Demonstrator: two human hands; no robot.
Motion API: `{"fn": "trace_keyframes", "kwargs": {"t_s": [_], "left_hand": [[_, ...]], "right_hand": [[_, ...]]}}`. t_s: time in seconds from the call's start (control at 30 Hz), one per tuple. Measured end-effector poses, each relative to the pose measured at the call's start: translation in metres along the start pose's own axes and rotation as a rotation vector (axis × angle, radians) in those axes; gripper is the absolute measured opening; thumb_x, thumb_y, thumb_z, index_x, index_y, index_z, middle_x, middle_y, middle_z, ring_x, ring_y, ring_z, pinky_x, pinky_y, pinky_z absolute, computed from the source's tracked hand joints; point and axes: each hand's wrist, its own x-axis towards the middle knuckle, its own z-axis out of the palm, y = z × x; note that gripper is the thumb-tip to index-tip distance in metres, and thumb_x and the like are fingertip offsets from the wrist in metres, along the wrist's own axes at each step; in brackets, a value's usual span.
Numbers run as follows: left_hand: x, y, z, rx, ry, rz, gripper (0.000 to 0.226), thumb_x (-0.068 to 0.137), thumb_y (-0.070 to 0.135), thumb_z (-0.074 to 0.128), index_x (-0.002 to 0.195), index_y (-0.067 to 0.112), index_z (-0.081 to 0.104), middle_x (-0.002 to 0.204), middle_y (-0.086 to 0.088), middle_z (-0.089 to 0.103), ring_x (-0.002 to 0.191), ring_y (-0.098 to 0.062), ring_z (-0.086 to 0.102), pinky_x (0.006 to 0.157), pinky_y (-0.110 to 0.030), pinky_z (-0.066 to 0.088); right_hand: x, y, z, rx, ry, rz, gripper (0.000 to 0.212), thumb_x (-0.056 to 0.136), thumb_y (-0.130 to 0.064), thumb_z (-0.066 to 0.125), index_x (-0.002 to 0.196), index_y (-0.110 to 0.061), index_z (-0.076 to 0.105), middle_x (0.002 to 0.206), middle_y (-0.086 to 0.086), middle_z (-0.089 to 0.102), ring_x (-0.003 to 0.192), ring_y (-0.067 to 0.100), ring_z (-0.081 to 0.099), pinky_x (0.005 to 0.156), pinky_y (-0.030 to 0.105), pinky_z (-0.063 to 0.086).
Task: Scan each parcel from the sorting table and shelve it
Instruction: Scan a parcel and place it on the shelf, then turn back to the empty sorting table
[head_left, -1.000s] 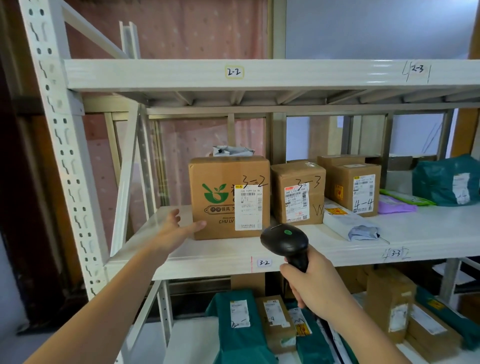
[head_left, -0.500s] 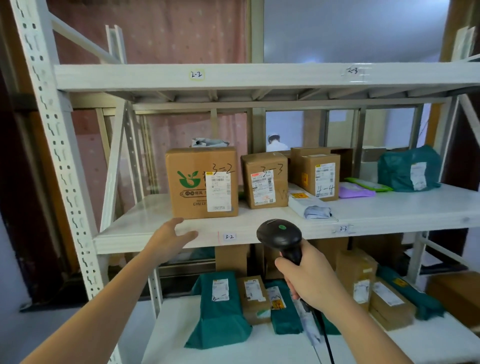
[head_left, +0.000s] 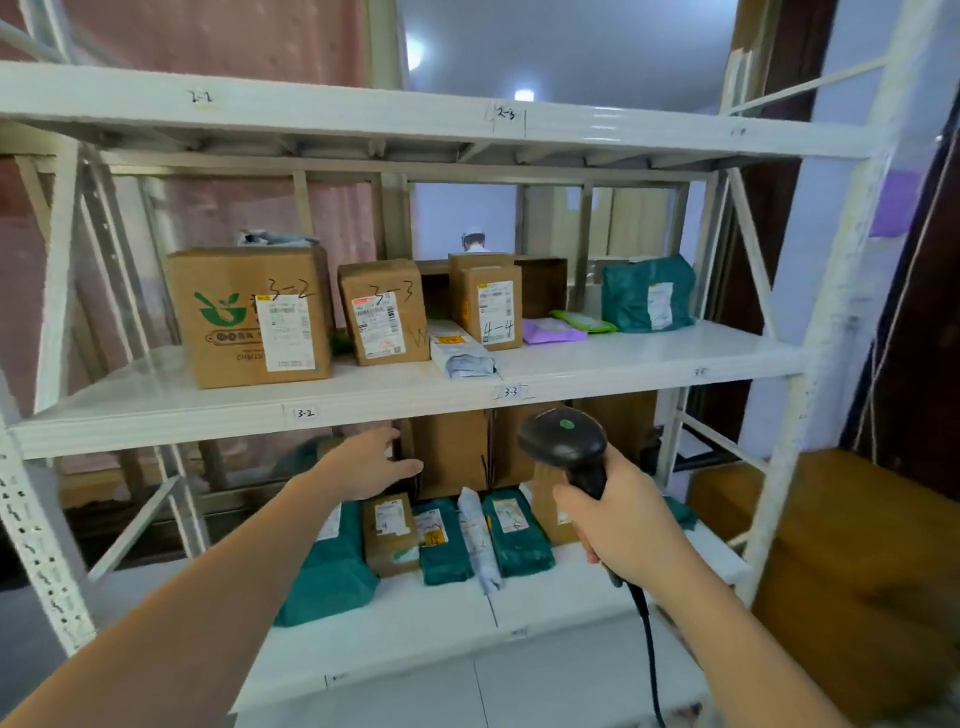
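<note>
Head view: white steel shelving (head_left: 395, 410) before a pink curtain. Left hand (head_left: 369, 465), fingers spread and empty, hovers below the middle shelf. Right hand (head_left: 618, 519) grips the black scanner (head_left: 563, 441). Labelled parcel box (head_left: 249, 317) sits at eleven o'clock.

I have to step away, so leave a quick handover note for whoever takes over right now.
Left hand: open, empty, in front of the rack below the 3-2 shelf edge.
Right hand: grips the scanner.
Big box marked 3-2 stands on the middle shelf beside the box marked 3-3.
Done: that parcel looks shelved.
Left: fetch the next parcel; the sorting table is out of view.
</note>
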Motion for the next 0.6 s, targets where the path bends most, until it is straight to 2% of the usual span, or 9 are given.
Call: {"fn": "trace_keyframes", "kwargs": {"t_s": [0.1,0.17,0.27,0.4,0.5,0.6], "left_hand": [[0.015,0.047,0.018,0.038,-0.054,0.098,0.085,0.094,0.066,0.058,0.16,0.018,0.034,0.162,-0.006,0.041,0.144,-0.026,0.044,0.117,-0.039,0.037],[0.025,0.079,0.03,0.041,-0.075,0.185,0.084,0.096,0.063,0.058,0.161,0.018,0.03,0.164,-0.005,0.038,0.147,-0.025,0.04,0.118,-0.037,0.035],[0.038,0.127,0.049,0.03,-0.095,0.301,0.079,0.097,0.061,0.058,0.16,0.02,0.032,0.159,-0.005,0.045,0.14,-0.024,0.048,0.115,-0.038,0.041],[0.051,0.185,0.085,0.027,-0.162,0.433,0.078,0.098,0.06,0.058,0.16,0.02,0.033,0.163,-0.004,0.04,0.145,-0.024,0.043,0.116,-0.037,0.038],[0.059,0.225,0.12,0.028,-0.231,0.487,0.079,0.096,0.061,0.059,0.16,0.02,0.035,0.16,-0.003,0.045,0.141,-0.022,0.047,0.114,-0.036,0.041],[0.064,0.272,0.155,0.019,-0.293,0.508,0.081,0.096,0.061,0.059,0.16,0.02,0.033,0.162,-0.003,0.042,0.142,-0.023,0.047,0.112,-0.034,0.043]], "right_hand": [[-0.008,0.013,-0.026,-0.022,0.044,0.054,0.015,0.089,-0.033,0.064,0.099,-0.035,0.053,0.077,-0.005,0.064,0.068,0.016,0.06,0.07,0.041,0.059],[-0.013,0.022,-0.042,0.004,0.086,0.099,0.016,0.093,-0.025,0.065,0.098,-0.034,0.053,0.08,0.0,0.065,0.068,0.014,0.06,0.064,0.034,0.055],[-0.024,0.035,-0.063,0.002,0.157,0.147,0.019,0.094,-0.022,0.065,0.098,-0.035,0.052,0.08,0.001,0.065,0.067,0.013,0.059,0.058,0.026,0.048],[-0.046,0.062,-0.096,-0.001,0.245,0.232,0.024,0.093,-0.019,0.066,0.097,-0.038,0.051,0.078,-0.004,0.063,0.066,0.009,0.058,0.063,0.026,0.049],[-0.067,0.084,-0.129,-0.03,0.338,0.32,0.016,0.093,-0.018,0.066,0.097,-0.029,0.055,0.072,-0.001,0.062,0.061,0.011,0.058,0.058,0.025,0.05],[-0.087,0.109,-0.166,-0.072,0.459,0.399,0.018,0.092,-0.017,0.067,0.095,-0.031,0.055,0.07,-0.001,0.063,0.061,0.014,0.061,0.059,0.029,0.052]]}}
